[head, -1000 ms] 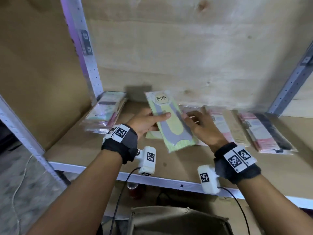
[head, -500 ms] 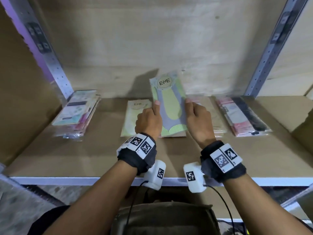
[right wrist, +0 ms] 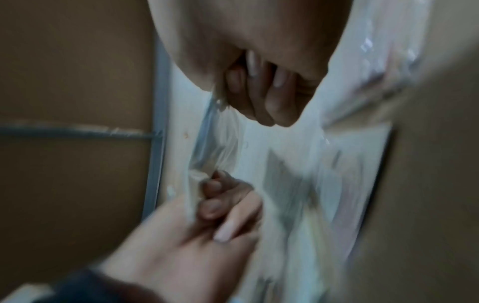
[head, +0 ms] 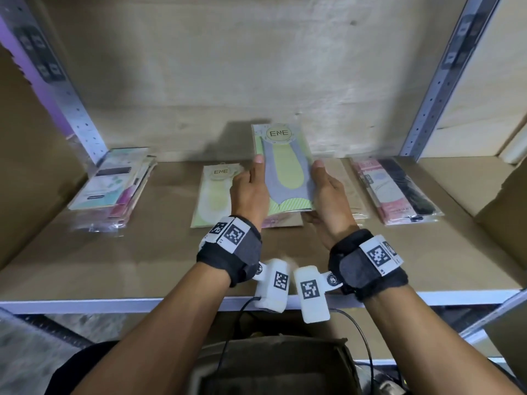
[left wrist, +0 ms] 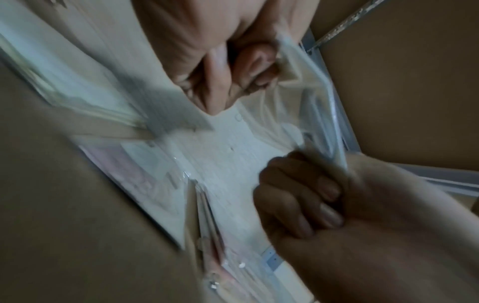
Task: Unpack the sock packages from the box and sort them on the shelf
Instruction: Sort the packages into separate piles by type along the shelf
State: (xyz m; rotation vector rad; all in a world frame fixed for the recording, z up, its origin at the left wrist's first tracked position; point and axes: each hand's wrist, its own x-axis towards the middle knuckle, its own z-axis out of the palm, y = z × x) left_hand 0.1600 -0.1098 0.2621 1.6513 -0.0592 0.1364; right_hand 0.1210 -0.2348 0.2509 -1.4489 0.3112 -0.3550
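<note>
I hold the ENE sock package (head: 285,169) between both hands: left hand (head: 248,192) grips its left edge, right hand (head: 328,195) its right edge, fingers curled behind, thumbs in front. It hangs above the brown shelf (head: 159,252), amid other packages, long axis pointing toward the plywood back wall (head: 228,67), logo end farthest.

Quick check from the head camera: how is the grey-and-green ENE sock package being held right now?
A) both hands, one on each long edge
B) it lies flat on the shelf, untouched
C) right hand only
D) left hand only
A: the left hand and the right hand each grip one long edge of the ENE sock package, holding it above the shelf.
</note>
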